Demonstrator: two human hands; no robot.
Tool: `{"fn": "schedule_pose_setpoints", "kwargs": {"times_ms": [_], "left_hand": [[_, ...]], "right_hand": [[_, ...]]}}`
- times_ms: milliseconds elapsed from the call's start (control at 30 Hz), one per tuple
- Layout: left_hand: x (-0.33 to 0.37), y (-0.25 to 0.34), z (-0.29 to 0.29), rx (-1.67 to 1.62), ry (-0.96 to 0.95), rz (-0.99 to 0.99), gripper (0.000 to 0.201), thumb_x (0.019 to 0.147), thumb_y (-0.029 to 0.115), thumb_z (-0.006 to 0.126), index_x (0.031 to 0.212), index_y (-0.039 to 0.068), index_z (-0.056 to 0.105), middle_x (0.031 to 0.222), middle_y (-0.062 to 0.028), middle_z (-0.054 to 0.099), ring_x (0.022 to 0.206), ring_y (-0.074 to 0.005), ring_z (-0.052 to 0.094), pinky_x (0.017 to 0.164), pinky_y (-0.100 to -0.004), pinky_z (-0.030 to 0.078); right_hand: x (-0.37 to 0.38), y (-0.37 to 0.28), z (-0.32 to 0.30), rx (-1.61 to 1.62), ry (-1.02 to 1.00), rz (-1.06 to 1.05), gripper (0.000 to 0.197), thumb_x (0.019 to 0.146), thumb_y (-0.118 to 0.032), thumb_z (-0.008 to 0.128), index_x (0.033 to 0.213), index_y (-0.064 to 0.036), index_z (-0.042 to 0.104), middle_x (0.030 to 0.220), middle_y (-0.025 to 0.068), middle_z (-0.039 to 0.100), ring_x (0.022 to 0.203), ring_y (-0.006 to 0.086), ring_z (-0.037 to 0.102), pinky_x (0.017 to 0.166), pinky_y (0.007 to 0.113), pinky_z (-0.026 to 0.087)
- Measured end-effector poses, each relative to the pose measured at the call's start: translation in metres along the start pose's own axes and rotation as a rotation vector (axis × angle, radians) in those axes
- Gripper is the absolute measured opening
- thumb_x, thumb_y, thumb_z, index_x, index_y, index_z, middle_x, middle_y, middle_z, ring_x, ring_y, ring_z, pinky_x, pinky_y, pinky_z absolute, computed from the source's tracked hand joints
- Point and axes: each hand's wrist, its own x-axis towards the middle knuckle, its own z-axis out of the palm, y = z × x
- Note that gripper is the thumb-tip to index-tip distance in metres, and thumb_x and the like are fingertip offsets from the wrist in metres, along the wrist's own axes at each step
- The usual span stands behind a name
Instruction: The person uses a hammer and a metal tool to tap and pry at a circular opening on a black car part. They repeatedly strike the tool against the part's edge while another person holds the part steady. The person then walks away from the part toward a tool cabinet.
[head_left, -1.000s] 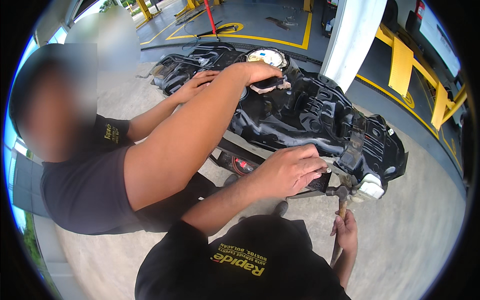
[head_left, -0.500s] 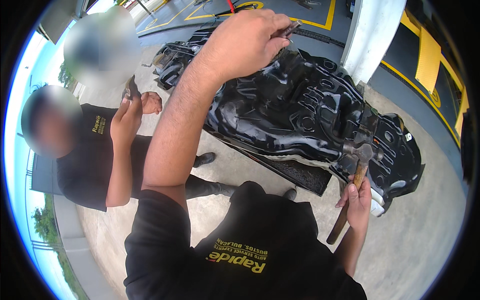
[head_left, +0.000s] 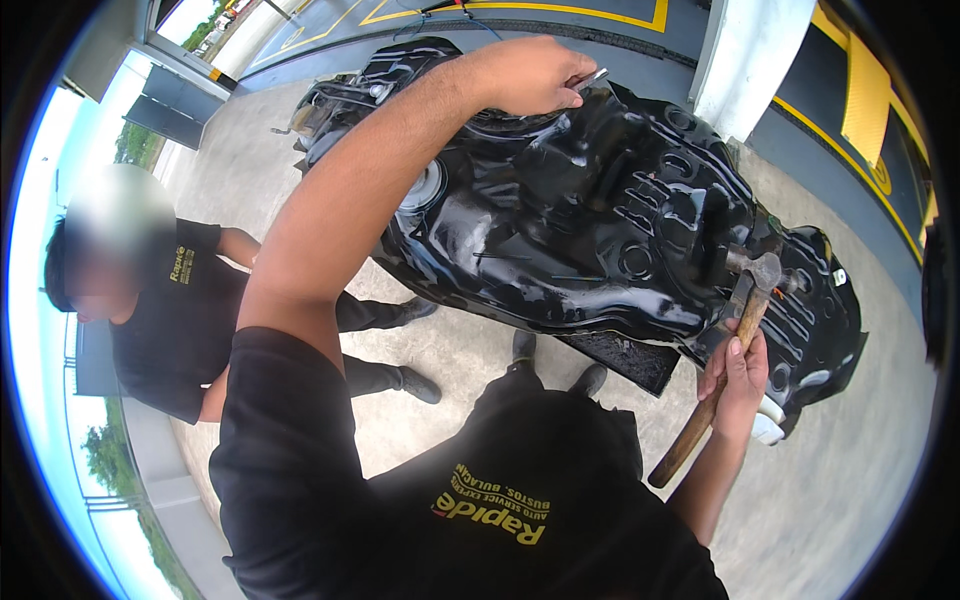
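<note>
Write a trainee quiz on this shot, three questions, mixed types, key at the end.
1. True or false: the right hand grips the hammer by its handle.
2. What does the left hand hold? A) a rag B) a metal piece C) a hose
3. Fill in: on the far side of the black tank stands a ____ pillar.
Key: 1 true; 2 B; 3 white.
</note>
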Motion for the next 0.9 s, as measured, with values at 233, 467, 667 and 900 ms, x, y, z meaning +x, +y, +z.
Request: {"fn": "schedule_pose_setpoints", "kwargs": {"times_ms": [233,467,667,900], "left_hand": [[0.012,-0.011,0.007,-0.055,-0.033,0.076,0.022,0.098,0.026,0.064,0.096,0.003,0.060,0.086,-0.0131,0.068,0.082,-0.0317,0.066,0.073,-0.0447,0.049],[0.024,-0.043,0.021,-0.247,-0.046,0.128,0.022,0.102,0.024,0.056,0.101,0.003,0.061,0.082,-0.0090,0.067,0.082,-0.0271,0.065,0.077,-0.0421,0.049],[0.025,-0.060,0.032,-0.228,-0.011,0.197,0.024,0.104,0.025,0.051,0.100,0.002,0.057,0.088,-0.0117,0.063,0.081,-0.0307,0.061,0.077,-0.0430,0.047],[0.016,-0.056,0.034,-0.247,0.007,0.258,0.033,0.108,0.028,0.047,0.094,-0.002,0.047,0.087,-0.0215,0.058,0.083,-0.0408,0.058,0.076,-0.0495,0.045]], "right_hand": [[0.023,-0.007,0.050,0.010,0.039,-0.074,0.034,0.104,-0.013,0.054,0.134,0.0019,0.048,0.072,0.0021,0.047,0.045,0.0080,0.044,0.038,0.022,0.039],[0.039,-0.021,0.101,0.056,0.070,-0.094,0.037,0.106,-0.016,0.052,0.136,0.0049,0.047,0.073,0.0038,0.051,0.047,0.0091,0.047,0.041,0.023,0.043],[0.065,-0.029,0.136,-0.011,0.112,-0.047,0.040,0.108,-0.021,0.049,0.137,0.0068,0.047,0.071,0.0035,0.051,0.047,0.0100,0.047,0.042,0.024,0.043],[0.108,-0.050,0.174,-0.064,0.131,-0.131,0.039,0.108,-0.021,0.050,0.136,0.0064,0.050,0.071,0.0020,0.046,0.044,0.0076,0.044,0.039,0.022,0.041]]}}
